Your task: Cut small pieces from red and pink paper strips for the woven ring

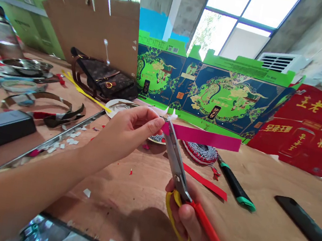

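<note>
Here's the left hand (131,130) in the middle of the frame, thumb and forefinger pinched on the left end of a magenta strip (212,138); the fingertips cover that end, and the other fingers curl in behind, partly out of sight. The strip runs off to the right, just right of the frame's centre, crossed near the fingertips by the scissors (177,166). Whether the blades have bitten into it, I can't tell.

Down at lower centre-right, the right hand (194,225) has its fingers curled around the yellow and red handles, much of the hand hidden behind them, and the red one cut off at the bottom edge.

Behind the blades, a knitted round piece (202,153) shows only in part, a red strip (208,184) below it, its left end hidden. The left hand masks part of a white plate (116,107). Far right, a black flat object (305,224) leaves the frame; at upper left, a bottle (2,34) is clipped by the edge.
</note>
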### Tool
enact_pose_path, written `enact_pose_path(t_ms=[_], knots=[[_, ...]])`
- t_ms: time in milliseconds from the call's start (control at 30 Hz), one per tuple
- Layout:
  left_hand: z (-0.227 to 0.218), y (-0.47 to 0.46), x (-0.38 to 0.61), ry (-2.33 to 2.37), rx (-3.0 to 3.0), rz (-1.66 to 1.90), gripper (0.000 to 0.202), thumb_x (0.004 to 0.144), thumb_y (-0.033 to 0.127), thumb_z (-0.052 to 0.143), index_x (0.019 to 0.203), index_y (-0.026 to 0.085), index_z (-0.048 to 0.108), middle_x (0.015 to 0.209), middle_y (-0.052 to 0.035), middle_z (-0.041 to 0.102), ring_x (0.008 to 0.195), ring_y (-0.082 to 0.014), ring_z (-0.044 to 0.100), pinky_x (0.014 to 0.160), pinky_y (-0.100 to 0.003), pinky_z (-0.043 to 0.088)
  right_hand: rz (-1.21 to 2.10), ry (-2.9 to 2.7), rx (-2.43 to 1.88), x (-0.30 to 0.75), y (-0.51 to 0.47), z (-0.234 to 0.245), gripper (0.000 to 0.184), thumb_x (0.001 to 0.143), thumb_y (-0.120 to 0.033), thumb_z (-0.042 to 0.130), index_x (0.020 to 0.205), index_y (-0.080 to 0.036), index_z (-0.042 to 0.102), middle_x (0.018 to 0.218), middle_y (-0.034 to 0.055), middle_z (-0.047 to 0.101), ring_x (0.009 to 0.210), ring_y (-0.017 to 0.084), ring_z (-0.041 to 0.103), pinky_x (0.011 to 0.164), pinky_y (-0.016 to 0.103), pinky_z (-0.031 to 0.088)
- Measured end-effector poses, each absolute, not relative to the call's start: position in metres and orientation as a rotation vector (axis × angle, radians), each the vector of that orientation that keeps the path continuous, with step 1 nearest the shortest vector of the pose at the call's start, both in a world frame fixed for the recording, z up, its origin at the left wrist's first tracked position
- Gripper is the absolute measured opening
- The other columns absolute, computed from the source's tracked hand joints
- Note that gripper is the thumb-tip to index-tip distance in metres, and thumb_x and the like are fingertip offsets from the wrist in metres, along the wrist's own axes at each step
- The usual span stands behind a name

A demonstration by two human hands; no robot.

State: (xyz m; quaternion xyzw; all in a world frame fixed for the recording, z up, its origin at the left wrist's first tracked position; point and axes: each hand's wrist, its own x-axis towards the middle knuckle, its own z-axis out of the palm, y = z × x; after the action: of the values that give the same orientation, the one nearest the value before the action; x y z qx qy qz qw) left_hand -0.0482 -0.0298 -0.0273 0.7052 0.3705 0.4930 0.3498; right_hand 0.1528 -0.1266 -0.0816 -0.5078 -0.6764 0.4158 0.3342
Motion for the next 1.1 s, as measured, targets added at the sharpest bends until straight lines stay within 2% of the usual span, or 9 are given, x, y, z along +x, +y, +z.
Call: enact_pose_path(t_ms=[67,300,400,567,700,867,1000,1100], knots=[[-0.0273,-0.0295,-0.0481,0.953,1.808,1.280,0.027,0.088,0.048,0.065,0.081,0.021,0.068,0.075,0.0016,0.069,0.072,-0.0135,0.064,0.062,-0.021,0.052,1.165,-1.732,-1.291,0.1529,-0.1280,-0.0829,0.062,0.085,-0.084,0.036,0.100,-0.027,0.054,0.061,-0.0033,0.039,0.050,0.014,0.037,0.044,0.028,0.029],[-0.0275,-0.0273,-0.0476,0.960,1.827,1.300,0.025,0.087,0.045,0.066,0.079,0.021,0.067,0.076,0.0020,0.070,0.070,-0.0127,0.063,0.058,-0.020,0.050,1.218,-1.703,-1.297,0.1549,-0.1307,-0.0809,0.057,0.086,-0.081,0.039,0.102,-0.027,0.054,0.063,-0.0030,0.042,0.050,0.014,0.035,0.045,0.028,0.025],[-0.0261,-0.0285,-0.0476,0.958,1.831,1.298,0.024,0.088,0.043,0.065,0.080,0.021,0.068,0.076,0.0024,0.070,0.070,-0.0121,0.063,0.059,-0.020,0.050,1.195,-1.700,-1.309,0.1545,-0.1307,-0.0797,0.057,0.087,-0.080,0.041,0.102,-0.027,0.055,0.065,-0.0022,0.045,0.050,0.014,0.038,0.046,0.027,0.026],[-0.0241,-0.0314,-0.0487,0.964,1.918,1.336,0.016,0.090,0.030,0.061,0.080,0.021,0.070,0.077,0.0035,0.070,0.072,-0.0106,0.062,0.065,-0.019,0.050,1.129,-1.640,-1.272,0.1522,-0.1306,-0.0796,0.052,0.088,-0.074,0.046,0.098,-0.025,0.060,0.063,-0.0017,0.046,0.054,0.014,0.042,0.046,0.026,0.031],[-0.0258,-0.0300,-0.0489,0.983,1.886,1.308,0.015,0.090,0.032,0.061,0.084,0.023,0.070,0.076,0.0043,0.069,0.070,-0.0103,0.062,0.059,-0.018,0.049,1.128,-1.627,-1.280,0.1521,-0.1315,-0.0798,0.049,0.088,-0.072,0.048,0.097,-0.026,0.060,0.068,-0.0003,0.051,0.057,0.015,0.047,0.049,0.025,0.038],[-0.0266,-0.0290,-0.0481,0.995,1.885,1.296,0.017,0.090,0.035,0.061,0.083,0.022,0.069,0.076,0.0035,0.069,0.069,-0.0110,0.062,0.057,-0.018,0.048,1.096,-1.672,-1.319,0.1532,-0.1325,-0.0785,0.049,0.090,-0.071,0.046,0.101,-0.026,0.060,0.066,-0.0021,0.047,0.051,0.012,0.040,0.044,0.025,0.028],[-0.0253,-0.0301,-0.0476,1.041,1.936,1.314,0.016,0.089,0.032,0.061,0.081,0.021,0.068,0.075,0.0029,0.068,0.067,-0.0107,0.060,0.055,-0.018,0.047,1.120,-1.658,-1.301,0.1521,-0.1328,-0.0770,0.055,0.087,-0.077,0.044,0.098,-0.025,0.059,0.069,-0.0009,0.050,0.054,0.013,0.043,0.045,0.024,0.032],[-0.0252,-0.0304,-0.0475,1.061,1.946,1.320,0.015,0.089,0.031,0.060,0.079,0.021,0.067,0.074,0.0028,0.067,0.065,-0.0107,0.060,0.054,-0.018,0.046,1.086,-1.671,-1.329,0.1510,-0.1333,-0.0765,0.059,0.086,-0.080,0.042,0.099,-0.025,0.060,0.068,-0.0018,0.050,0.049,0.011,0.039,0.043,0.024,0.032]])
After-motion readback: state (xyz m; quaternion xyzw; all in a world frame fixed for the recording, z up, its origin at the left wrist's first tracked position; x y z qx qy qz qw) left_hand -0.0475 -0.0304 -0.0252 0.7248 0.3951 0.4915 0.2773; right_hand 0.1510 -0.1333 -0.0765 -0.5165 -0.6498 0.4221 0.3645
